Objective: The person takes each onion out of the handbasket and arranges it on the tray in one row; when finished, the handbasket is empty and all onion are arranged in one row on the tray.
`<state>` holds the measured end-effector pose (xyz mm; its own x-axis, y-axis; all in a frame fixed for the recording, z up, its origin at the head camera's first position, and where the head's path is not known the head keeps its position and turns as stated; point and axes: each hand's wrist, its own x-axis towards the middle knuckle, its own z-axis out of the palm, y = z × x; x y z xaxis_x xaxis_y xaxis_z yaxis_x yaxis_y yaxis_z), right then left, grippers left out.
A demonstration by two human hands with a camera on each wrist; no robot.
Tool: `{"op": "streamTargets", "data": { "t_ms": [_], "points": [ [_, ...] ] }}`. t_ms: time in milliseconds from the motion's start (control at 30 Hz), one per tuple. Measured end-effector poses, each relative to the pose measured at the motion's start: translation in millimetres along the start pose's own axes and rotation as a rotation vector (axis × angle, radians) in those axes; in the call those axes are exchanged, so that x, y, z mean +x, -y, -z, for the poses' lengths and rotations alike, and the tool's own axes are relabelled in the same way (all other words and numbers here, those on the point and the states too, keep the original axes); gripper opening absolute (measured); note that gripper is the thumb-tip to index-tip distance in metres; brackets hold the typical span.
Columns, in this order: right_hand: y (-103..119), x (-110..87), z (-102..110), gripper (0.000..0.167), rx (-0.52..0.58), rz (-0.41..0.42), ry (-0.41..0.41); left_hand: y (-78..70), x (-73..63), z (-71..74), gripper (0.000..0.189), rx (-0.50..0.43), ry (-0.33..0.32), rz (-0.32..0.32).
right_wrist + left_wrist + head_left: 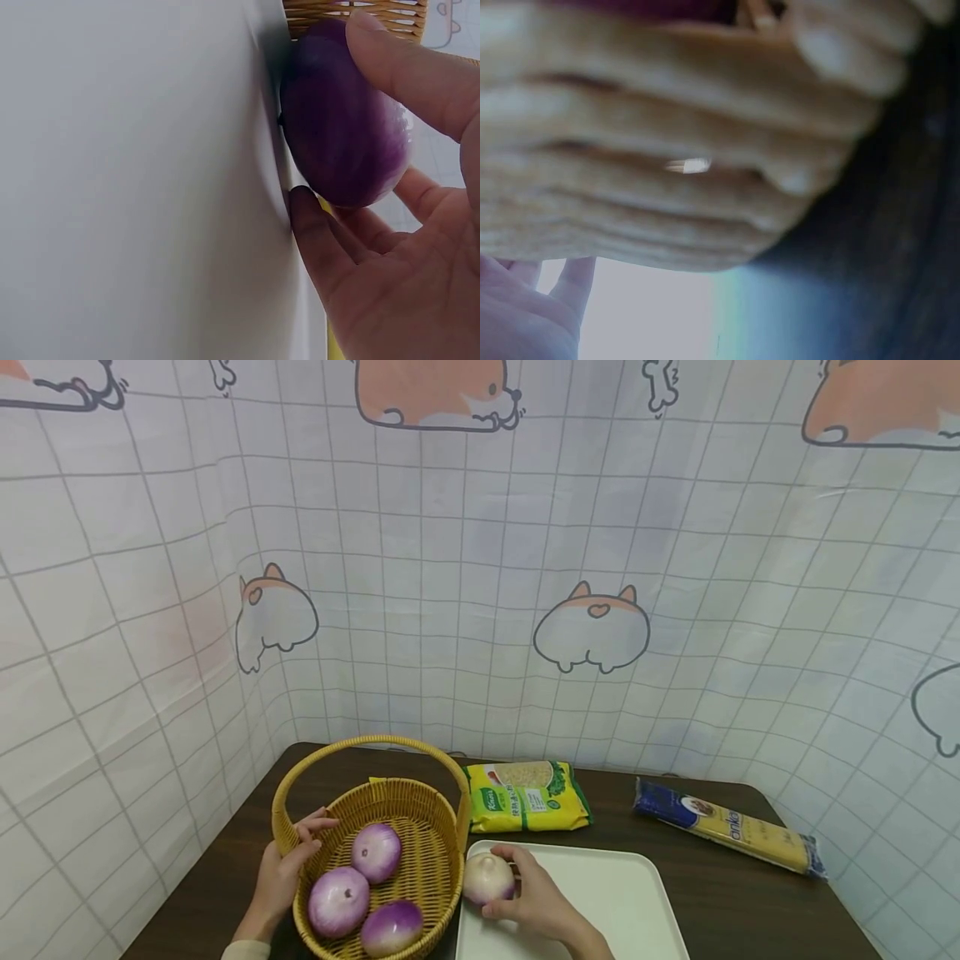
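Note:
A yellow woven basket (422, 852) with a tall handle holds three purple onions (377, 852). My left hand (281, 872) grips its left rim near the foot of the handle; in the left wrist view the blurred weave (667, 127) fills the upper part, with part of a hand (525, 315) at the lower left. Between thumb and fingers, my right hand (543, 897) holds another onion (488, 878), pale on top and purple below, over the left edge of a white tray (600, 889). From the right wrist, that onion's purple side (341, 120) shows close to the white surface.
Behind the tray lies a yellow-green Knorr packet (525, 797). A long blue-and-yellow pasta packet (727, 827) is at the right on the dark table (720, 893). A white checked curtain (465, 568) with cartoon dogs hangs around the back and sides.

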<state>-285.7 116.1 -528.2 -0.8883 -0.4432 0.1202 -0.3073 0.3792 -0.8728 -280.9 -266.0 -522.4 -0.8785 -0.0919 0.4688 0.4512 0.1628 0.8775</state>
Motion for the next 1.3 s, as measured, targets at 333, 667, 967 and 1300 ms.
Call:
{"op": "streamTargets", "data": {
  "t_ms": [333, 667, 967, 1300],
  "points": [
    [7.5, -3.4, 7.9, 0.092, -0.099, -0.006, 0.038, -2.1, 2.6, -0.2, 0.022, 0.015, 0.006, 0.001],
    [16.9, -6.2, 20.0, 0.085, -0.113, -0.038, 0.022, -2.4, 2.8, 0.3, 0.021, 0.01, -0.007, 0.027],
    [33.1, -4.2, 24.3, 0.058, -0.188, -0.019, -0.249, -1.8, 1.0, 0.1, 0.018, 0.0, -0.023, 0.035],
    [75.6, -5.8, -0.4, 0.027, 0.009, 0.077, -0.38, -1.4, -0.9, 0.4, 0.023, 0.0, 0.008, 0.057]
  ]
}}
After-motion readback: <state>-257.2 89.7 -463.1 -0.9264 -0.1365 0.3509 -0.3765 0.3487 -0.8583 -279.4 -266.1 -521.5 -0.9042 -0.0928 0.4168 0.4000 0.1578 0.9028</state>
